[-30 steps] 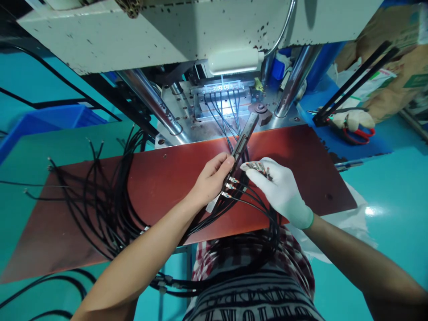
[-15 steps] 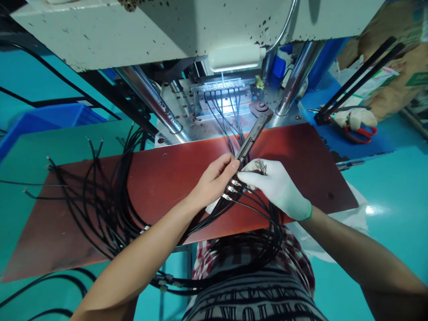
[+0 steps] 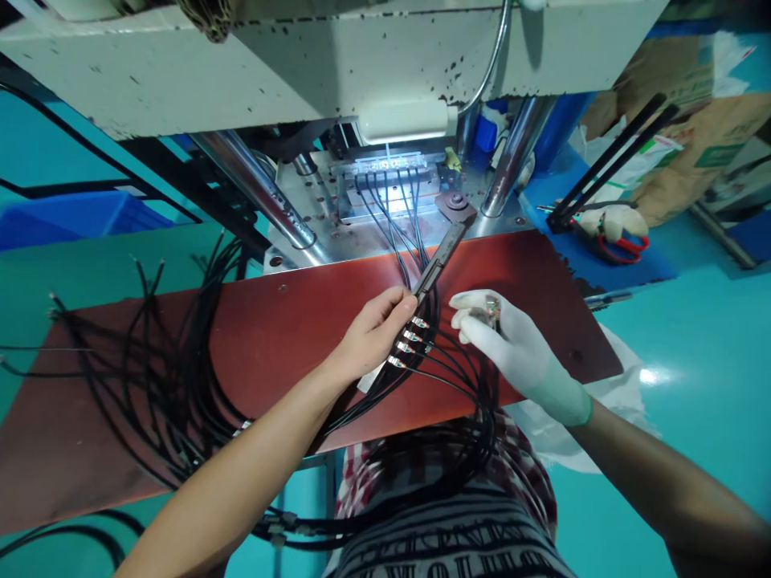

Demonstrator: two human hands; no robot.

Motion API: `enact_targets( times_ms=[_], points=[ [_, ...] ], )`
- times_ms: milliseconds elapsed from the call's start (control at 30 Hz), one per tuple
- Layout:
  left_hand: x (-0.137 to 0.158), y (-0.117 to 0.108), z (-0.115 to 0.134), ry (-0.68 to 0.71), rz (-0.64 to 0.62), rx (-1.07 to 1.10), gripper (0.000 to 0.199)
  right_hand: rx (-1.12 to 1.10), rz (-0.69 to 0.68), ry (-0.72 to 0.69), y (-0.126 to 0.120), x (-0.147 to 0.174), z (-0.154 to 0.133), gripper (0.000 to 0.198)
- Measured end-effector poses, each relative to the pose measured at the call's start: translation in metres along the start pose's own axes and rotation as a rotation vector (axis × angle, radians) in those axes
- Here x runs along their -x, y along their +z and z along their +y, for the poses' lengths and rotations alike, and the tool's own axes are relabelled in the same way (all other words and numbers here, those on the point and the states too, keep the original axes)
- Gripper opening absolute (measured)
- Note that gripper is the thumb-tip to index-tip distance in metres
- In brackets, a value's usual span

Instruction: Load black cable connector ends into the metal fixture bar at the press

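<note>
My bare left hand [image 3: 379,325] grips a long narrow metal bar [image 3: 438,261], slanting from lower left to upper right over the board. Several metal cable connectors [image 3: 405,348] sit in a row along its lower part, black cables trailing right from them. To the right, apart from the bar, my white-gloved right hand [image 3: 511,341] has its fingers curled around a bunch of cable ends [image 3: 492,309]; small metal tips and coloured wires show between thumb and fingers. Behind the bar, black cables [image 3: 401,241] run to a lit mould [image 3: 389,197] in the press.
A red-brown board [image 3: 289,345] spans the front of the press, with a pile of black cables [image 3: 198,361] on its left. Steel columns [image 3: 509,156] flank the mould. Red-handled scissors [image 3: 623,249] lie on a blue surface at right; a blue bin [image 3: 84,221] is at left.
My right hand has drawn back rightward from the bar, and one more connector now shows in the row. My left hand keeps its grip. The whole view has shifted slightly.
</note>
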State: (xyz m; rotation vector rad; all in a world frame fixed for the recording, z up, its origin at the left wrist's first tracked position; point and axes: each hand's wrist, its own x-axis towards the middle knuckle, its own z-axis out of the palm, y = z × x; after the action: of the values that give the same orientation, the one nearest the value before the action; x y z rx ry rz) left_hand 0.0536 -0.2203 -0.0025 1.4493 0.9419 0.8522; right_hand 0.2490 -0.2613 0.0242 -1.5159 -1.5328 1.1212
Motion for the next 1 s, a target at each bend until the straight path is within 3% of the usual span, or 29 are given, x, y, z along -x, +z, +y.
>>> enact_targets(
  times_ms=[233, 500, 633, 800, 1000],
  points=[
    [0.001, -0.001, -0.001, -0.033, -0.033, 0.078, 0.041, -0.408, 0.039, 0.037, -0.007, 0.014, 0.015, 0.036],
    [0.002, -0.002, -0.001, -0.096, -0.031, 0.15, 0.041, -0.218, -0.013, 0.064, -0.033, 0.017, 0.023, 0.037],
    [0.003, -0.003, -0.001, -0.119, -0.038, 0.167, 0.042, -0.384, -0.006, 0.074, -0.033, 0.015, 0.032, 0.033],
    [0.003, -0.003, 0.001, -0.149, -0.075, 0.193, 0.042, -0.642, -0.146, 0.006, -0.022, 0.007, 0.035, 0.031],
    [0.003, -0.003, 0.0, -0.125, -0.123, 0.157, 0.043, -0.224, -0.187, 0.115, -0.002, -0.015, 0.002, 0.033]
  ],
)
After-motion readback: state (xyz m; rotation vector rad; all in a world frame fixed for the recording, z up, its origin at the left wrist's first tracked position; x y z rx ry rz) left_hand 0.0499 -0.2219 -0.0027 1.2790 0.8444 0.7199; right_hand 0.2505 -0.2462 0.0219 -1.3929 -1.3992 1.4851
